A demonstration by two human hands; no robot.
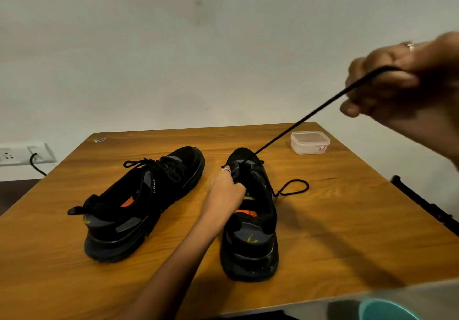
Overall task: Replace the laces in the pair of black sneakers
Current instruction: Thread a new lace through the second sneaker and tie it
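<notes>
Though heel-near — right sneaker (250, 210) toe-away

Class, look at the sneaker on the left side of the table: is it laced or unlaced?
Laced. The left sneaker has a black lace crisscrossing its front, with loops lying on top. No hand touches it.

We see two black mesh sneakers on a brown wood-grain table (347, 195), heels toward us. The left sneaker (139, 203) is laced, its bow loose on top. Our left hand (227, 190) grips the tongue area of the right sneaker (250, 225). Our right hand (402, 81), raised high near the right edge, pinches a thin black lace (298, 123) drawn taut from that shoe's front eyelets. The lace's other end lies looped on the table just beside the shoe. A small clear plastic lidded box (310, 142) sits near the far right corner.
</notes>
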